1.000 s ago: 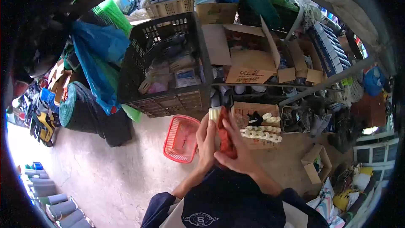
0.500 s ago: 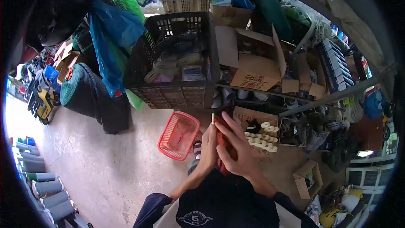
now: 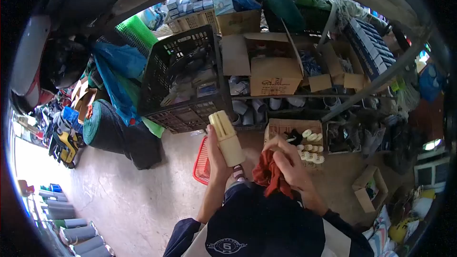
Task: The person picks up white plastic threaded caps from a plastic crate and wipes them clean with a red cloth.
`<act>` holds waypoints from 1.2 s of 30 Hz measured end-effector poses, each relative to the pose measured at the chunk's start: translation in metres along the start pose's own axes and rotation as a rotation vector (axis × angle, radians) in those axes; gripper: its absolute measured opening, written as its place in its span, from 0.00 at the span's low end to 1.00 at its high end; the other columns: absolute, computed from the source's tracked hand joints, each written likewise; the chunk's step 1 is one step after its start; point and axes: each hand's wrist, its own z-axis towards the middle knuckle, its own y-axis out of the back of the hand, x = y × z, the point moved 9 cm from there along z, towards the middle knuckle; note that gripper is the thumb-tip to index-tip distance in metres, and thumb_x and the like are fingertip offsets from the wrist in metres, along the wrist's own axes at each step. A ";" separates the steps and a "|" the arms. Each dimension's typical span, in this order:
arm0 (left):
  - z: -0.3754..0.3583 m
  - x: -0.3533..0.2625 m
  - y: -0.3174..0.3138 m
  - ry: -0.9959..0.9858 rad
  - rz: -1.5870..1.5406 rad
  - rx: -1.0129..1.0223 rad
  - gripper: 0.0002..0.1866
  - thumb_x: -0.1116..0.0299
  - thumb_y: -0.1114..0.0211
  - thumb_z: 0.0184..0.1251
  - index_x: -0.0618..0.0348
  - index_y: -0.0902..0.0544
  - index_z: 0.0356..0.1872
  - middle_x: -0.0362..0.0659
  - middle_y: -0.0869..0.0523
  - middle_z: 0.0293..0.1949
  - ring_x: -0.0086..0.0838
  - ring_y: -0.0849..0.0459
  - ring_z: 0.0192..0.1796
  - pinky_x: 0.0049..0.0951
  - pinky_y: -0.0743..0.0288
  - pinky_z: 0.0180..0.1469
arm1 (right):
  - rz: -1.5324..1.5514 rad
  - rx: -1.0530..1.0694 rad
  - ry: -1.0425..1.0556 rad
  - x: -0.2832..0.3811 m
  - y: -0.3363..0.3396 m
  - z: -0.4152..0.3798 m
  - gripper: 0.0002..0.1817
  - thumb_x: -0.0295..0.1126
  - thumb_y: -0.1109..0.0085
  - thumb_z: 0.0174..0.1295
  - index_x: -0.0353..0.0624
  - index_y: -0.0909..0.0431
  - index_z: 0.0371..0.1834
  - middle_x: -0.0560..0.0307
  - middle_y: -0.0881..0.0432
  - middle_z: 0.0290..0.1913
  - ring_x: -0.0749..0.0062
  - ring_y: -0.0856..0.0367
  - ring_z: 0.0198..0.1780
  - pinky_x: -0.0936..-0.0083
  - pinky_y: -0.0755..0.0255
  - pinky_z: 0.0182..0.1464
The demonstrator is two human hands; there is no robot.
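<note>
A cream plastic piece, slotted at its top and smooth lower down, leans slightly in my left hand, whose fingers wrap its left side. To the right, my right hand grips a crumpled red cloth that hangs below the fingers. A gap separates the cloth from the cream piece. Beyond my right hand, similar small cream pieces stand in rows on an open cardboard box. Behind my left wrist, a red plastic basket on the floor is partly hidden.
A black crate holding packets stands ahead, beside an open cardboard box on a shelf. A dark rolled mesh lies at the left. Another open box rests on the floor at the right.
My hands, earlier close together around the cloth, are now apart. The cream piece now shows upright in my left hand, and the cloth has moved right with my right hand. The view has shifted.
</note>
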 end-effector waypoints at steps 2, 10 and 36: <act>-0.003 0.018 -0.006 0.041 0.169 0.115 0.33 0.37 0.58 0.78 0.60 0.19 0.47 0.42 0.16 0.33 0.24 0.16 0.32 0.26 0.21 0.32 | -0.147 -0.016 0.008 0.019 -0.001 0.004 0.11 0.32 0.42 0.64 0.37 0.26 0.44 0.55 0.24 0.35 0.70 0.25 0.38 0.73 0.31 0.45; -0.043 0.033 -0.056 -0.198 0.266 0.153 0.26 0.51 0.62 0.84 0.62 0.24 0.57 0.43 0.18 0.44 0.25 0.20 0.45 0.27 0.25 0.48 | -0.200 -0.518 0.217 0.004 0.025 0.004 0.12 0.29 0.35 0.61 0.38 0.27 0.43 0.52 0.26 0.38 0.67 0.24 0.36 0.70 0.29 0.39; -0.007 0.016 -0.030 -0.190 0.285 0.110 0.26 0.54 0.59 0.84 0.64 0.26 0.65 0.48 0.18 0.54 0.28 0.19 0.53 0.29 0.26 0.58 | -0.218 -0.454 0.246 -0.007 -0.005 -0.003 0.12 0.27 0.36 0.63 0.41 0.31 0.41 0.56 0.31 0.36 0.76 0.31 0.35 0.75 0.35 0.38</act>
